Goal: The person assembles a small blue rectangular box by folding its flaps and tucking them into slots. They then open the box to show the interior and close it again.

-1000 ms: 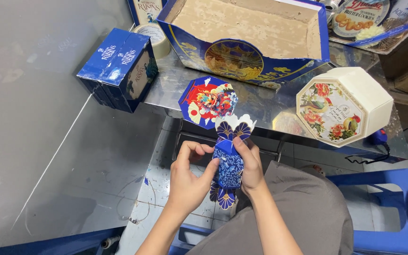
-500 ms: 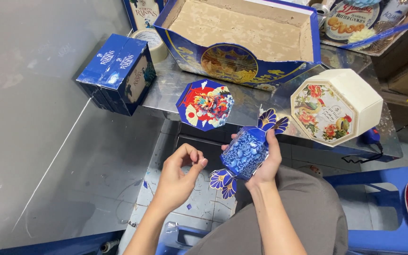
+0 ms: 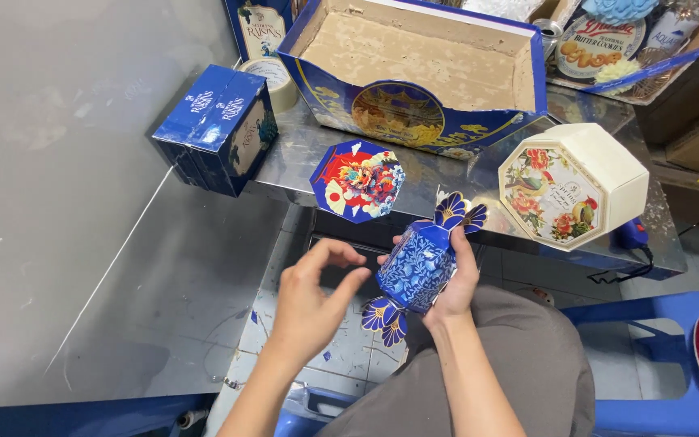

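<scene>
Since a moment ago, the left hand [image 3: 313,303] has let go and hovers open just beside the blue candy-shaped paper box [image 3: 418,267], which the right hand [image 3: 456,283] grasps alone above the lap. Beyond, an octagonal card [image 3: 357,180] and cream octagonal tin [image 3: 572,186] rest on the tabletop [image 3: 446,174].

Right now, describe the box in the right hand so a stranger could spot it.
Below the shiny metal table edge, over the lap, the right hand cradles a candy-shaped paper box. Unlike the cream octagonal box above, it is blue, flower-patterned, with fanned petal ends.
</scene>
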